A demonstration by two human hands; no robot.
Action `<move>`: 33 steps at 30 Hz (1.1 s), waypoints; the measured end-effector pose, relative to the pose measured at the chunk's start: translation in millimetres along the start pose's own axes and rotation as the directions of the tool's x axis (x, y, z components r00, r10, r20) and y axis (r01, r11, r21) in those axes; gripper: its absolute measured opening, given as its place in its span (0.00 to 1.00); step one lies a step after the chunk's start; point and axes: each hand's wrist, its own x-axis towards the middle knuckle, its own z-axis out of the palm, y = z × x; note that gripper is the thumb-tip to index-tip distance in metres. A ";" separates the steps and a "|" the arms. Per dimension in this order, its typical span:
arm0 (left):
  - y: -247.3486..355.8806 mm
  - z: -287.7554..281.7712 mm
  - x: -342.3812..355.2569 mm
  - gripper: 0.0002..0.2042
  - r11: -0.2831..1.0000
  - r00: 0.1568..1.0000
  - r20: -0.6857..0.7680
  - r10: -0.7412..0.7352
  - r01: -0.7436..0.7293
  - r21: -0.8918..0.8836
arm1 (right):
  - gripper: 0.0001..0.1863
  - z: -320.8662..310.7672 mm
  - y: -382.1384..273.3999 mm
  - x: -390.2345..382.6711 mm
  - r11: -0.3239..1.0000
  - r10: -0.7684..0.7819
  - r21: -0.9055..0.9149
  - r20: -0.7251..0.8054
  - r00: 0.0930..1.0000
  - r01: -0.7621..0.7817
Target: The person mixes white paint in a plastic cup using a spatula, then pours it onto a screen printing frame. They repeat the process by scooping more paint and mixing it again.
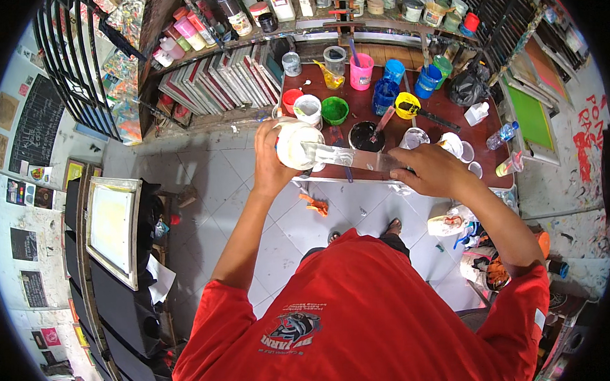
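Note:
My left hand [269,166] is wrapped around a white tub [291,136] of thick white paint, lifted at the near left edge of the table and tilted toward me. My right hand [431,172] grips one end of a flat spatula [364,159]. Its white-smeared blade reaches across to the left, with the tip at the tub's mouth. Beneath and beyond the blade stands a container of black paint [365,133] with a reddish stick in it. A green bowl [334,111] and another white tub [307,106] sit just past the held tub.
The dark red table [444,128] carries a pink cup [361,73], blue cups [385,93], a yellow pot [405,104], a black bag [468,84] and a water bottle [503,136]. Framed screens [220,78] lean beyond the table's left side. An orange clamp [314,205] lies on the tiled floor.

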 end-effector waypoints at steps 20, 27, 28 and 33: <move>4.2 8.0 -33.6 0.44 0.957 0.959 0.034 -0.282 0.284 -0.064 | 0.14 118.4 13.9 6.0 0.724 0.057 0.689 -0.014 0.998 -0.031; -11.6 11.0 -60.6 0.44 0.912 0.914 0.018 -0.405 0.406 -0.054 | 0.17 119.2 27.4 6.5 0.821 0.222 0.549 -0.055 0.973 -0.157; -13.3 11.1 -64.0 0.44 0.909 0.910 0.021 -0.414 0.414 -0.041 | 0.15 118.4 28.4 7.6 0.862 0.217 0.488 -0.113 0.970 -0.136; -23.4 11.4 -79.2 0.43 0.866 0.868 0.012 -0.496 0.496 -0.061 | 0.15 124.7 34.4 16.0 0.974 0.221 0.104 -0.290 0.931 -0.199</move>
